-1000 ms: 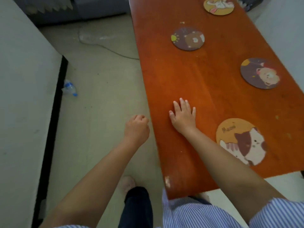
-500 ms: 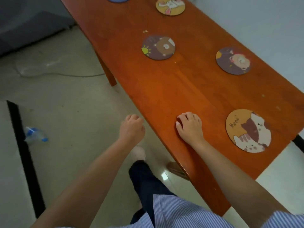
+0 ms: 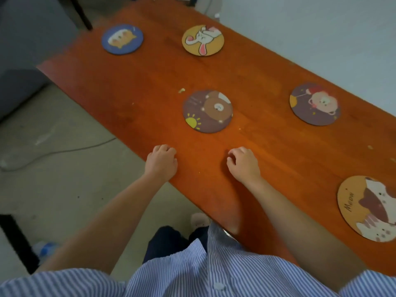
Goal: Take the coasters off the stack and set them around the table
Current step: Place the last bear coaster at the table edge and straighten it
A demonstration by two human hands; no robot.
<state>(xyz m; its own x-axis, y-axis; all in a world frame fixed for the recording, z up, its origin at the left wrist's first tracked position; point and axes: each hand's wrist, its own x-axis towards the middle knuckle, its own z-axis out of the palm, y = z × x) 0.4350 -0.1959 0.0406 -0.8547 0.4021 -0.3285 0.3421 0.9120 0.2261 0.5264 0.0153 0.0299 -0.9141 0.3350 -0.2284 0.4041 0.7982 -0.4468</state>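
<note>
Now five coasters lie flat and well apart on the table (image 3: 267,146). Around the bear coaster (image 3: 207,111): blue coaster (image 3: 122,39) and rabbit coaster (image 3: 203,40) beyond it, lion coaster (image 3: 315,107) to its right, cat coaster (image 3: 368,207) nearer right. Nearer than the bear, the left hand (image 3: 161,162) and right hand (image 3: 244,163) rest curled, holding nothing.

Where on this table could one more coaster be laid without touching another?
Bare wood lies between the bear coaster and the lion coaster, and between the right hand and the cat coaster. No spot is crowded; the coasters lie well apart.
</note>
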